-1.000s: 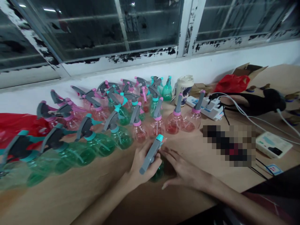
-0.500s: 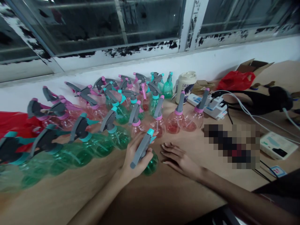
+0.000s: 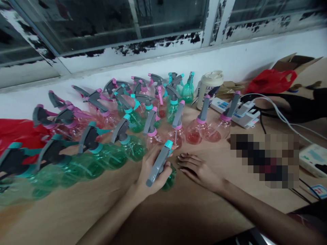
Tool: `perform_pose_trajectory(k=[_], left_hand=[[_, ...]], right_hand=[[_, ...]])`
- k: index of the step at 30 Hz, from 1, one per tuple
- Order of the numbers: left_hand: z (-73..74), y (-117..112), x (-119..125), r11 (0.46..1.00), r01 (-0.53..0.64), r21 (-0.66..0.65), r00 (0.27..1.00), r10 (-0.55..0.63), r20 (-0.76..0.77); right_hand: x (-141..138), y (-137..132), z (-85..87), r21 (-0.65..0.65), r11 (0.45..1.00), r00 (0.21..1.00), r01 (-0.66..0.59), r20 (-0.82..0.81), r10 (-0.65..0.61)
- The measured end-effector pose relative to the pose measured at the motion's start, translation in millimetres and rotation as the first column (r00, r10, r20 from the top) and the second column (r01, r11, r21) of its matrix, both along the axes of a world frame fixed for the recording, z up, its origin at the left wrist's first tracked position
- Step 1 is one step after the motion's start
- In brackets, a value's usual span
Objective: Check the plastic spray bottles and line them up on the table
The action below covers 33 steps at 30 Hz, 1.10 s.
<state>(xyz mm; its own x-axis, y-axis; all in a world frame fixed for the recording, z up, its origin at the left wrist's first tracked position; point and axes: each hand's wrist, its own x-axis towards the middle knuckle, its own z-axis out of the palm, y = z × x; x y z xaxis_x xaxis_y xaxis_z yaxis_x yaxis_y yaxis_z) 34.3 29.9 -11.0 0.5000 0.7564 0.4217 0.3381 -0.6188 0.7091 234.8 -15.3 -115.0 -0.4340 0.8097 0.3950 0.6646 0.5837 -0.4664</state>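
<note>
My left hand (image 3: 154, 170) is wrapped round the neck of a green spray bottle (image 3: 170, 178) with a grey and teal trigger head, at the front of the table. Much of that bottle is hidden by the hand. My right hand (image 3: 200, 170) lies flat on the table to its right, fingers stretched out and holding nothing. Just behind the left hand stand pink spray bottles (image 3: 196, 132) with grey and pink heads. A row of green spray bottles (image 3: 134, 148) runs off to the left.
More spray bottles crowd toward the wall. A paper coffee cup (image 3: 209, 89) stands behind, beside a white power strip (image 3: 244, 114) with cables. Red plastic bags (image 3: 270, 81) lie at both sides. A cardboard box (image 3: 296, 63) is at the back right, a white box (image 3: 315, 158) at the right edge.
The view has shifted slightly, so most things sit a little further right. My left hand keeps its hold on the green spray bottle; my right hand stays flat beside it.
</note>
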Motion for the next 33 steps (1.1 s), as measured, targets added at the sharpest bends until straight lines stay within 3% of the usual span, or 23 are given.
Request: perform_pose_trajectory(k=[7,14,26,33], left_hand=[[-1.4,4,0,0.997,0.041,0.061,0.999,-0.042,0.020],[-0.2,2,0,0.998,0.052,0.031,0.999,-0.053,0.014],[-12.8,4,-4,0.999,0.047,0.024,0.998,-0.048,0.038],[-12.2,4,-3,0.996,0.084,-0.017,0.995,-0.083,0.055]], right_hand=[[1,0,-4.2,-0.022,1.000,1.000,0.008,-0.008,-0.008],[1,0,-7.4,-0.014,0.999,0.999,0.046,-0.019,-0.046],[2,1,-2.4,-0.089,0.995,0.996,0.046,-0.072,-0.053],[4,2,6.5,-0.125,0.992,0.983,0.032,-0.173,-0.054]])
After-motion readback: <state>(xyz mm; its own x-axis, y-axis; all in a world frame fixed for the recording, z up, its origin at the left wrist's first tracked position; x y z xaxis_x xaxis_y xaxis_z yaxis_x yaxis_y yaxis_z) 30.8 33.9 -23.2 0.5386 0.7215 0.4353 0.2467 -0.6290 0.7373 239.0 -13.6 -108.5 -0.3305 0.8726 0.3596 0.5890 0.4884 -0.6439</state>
